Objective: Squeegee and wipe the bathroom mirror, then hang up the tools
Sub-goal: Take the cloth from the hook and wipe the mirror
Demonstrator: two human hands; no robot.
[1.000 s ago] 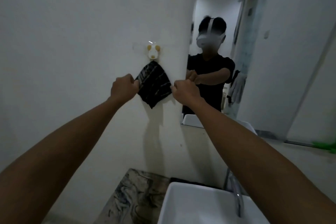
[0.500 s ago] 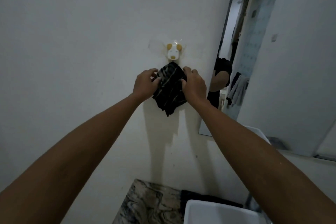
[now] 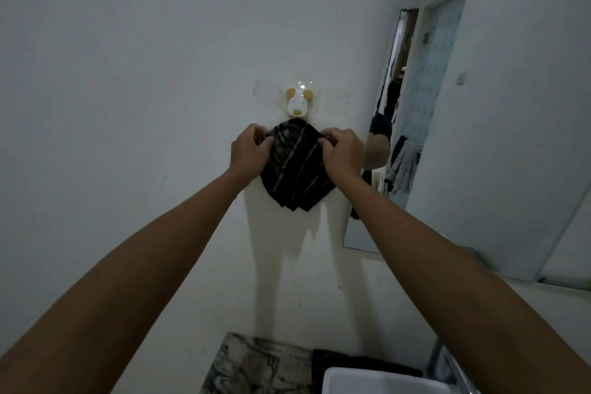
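Nowhere do we find a brand, label or any writing we can read. Going left to right, our left hand (image 3: 248,150) pinches the left edge of the cloth (image 3: 295,166), fingers curled tight on the fabric. That cloth is dark, nearly black, with pale uneven stripes; it looks soft and hangs as a folded diamond flat against the matte white wall (image 3: 128,105), its point at six o'clock. Its top corner sits right under the hook (image 3: 298,102) at twelve o'clock, a small glossy white plastic animal face with two yellow ears and a yellow nose, stuck on a clear adhesive pad. Whether the fabric is already caught on the hook we cannot tell. Our right hand (image 3: 343,153) grips the cloth's right edge in the same closed pinch and hides part of that side. At three o'clock from the cloth runs the mirror (image 3: 479,137), smooth and reflecting a doorway and hanging grey clothes. At six o'clock, low down, lie a marbled counter (image 3: 256,365) and the white sink (image 3: 377,382) rim.
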